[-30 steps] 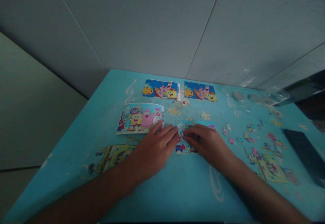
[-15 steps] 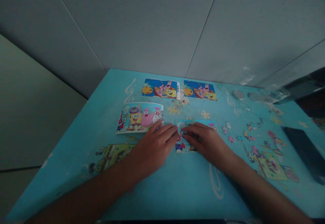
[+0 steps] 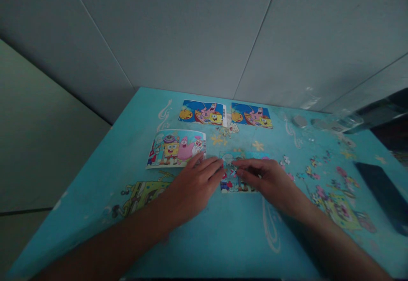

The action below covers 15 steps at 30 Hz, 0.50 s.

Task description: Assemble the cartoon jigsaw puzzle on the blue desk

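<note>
A partly assembled cartoon jigsaw puzzle [image 3: 236,187] lies on the table in front of me. My left hand [image 3: 199,183] rests with its fingers stretched out, the fingertips at the puzzle's left edge. Over the puzzle, my right hand [image 3: 263,179] has thumb and index finger pinched together around a small puzzle piece [image 3: 233,172]; the fingers cover part of it. The right hand also hides some of the puzzle's right side. Just beyond my left hand is a reference picture card [image 3: 174,149] with similar cartoon figures.
Loose puzzle pieces [image 3: 314,172] are scattered to the right. A blue cartoon card [image 3: 204,113] and a matching blue picture [image 3: 251,115] lie near the wall. A dark flat object [image 3: 381,196], a round lid [image 3: 300,121] and a clear container [image 3: 349,121] are at the right.
My right hand has shifted slightly to the right across the puzzle, its fingers still pinched. The left hand stays at the puzzle's left edge.
</note>
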Available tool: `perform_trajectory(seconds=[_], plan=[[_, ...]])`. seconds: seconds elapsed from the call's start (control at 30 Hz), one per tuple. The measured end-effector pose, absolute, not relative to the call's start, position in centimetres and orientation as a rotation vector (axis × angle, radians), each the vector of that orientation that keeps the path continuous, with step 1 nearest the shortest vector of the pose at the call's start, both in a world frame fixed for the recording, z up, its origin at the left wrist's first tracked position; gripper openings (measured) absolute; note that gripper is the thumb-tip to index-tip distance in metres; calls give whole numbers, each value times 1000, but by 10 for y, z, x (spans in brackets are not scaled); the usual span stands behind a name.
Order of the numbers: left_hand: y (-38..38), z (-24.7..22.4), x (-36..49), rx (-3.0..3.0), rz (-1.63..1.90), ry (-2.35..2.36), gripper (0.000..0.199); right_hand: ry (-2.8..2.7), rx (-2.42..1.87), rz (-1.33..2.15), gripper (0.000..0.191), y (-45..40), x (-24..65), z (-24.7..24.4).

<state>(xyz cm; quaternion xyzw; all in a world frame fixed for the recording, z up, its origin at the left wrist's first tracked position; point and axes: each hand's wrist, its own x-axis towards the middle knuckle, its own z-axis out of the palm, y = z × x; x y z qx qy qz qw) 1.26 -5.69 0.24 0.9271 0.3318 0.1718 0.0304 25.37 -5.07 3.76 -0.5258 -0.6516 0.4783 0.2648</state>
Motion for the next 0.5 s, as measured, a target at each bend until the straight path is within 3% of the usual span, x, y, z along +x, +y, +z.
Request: perform_trajectory(seconds=[0.5], plan=[[-58, 2, 13, 2862, 559, 1010, 37, -1440, -1456, 1546, 27, -49, 253, 36]])
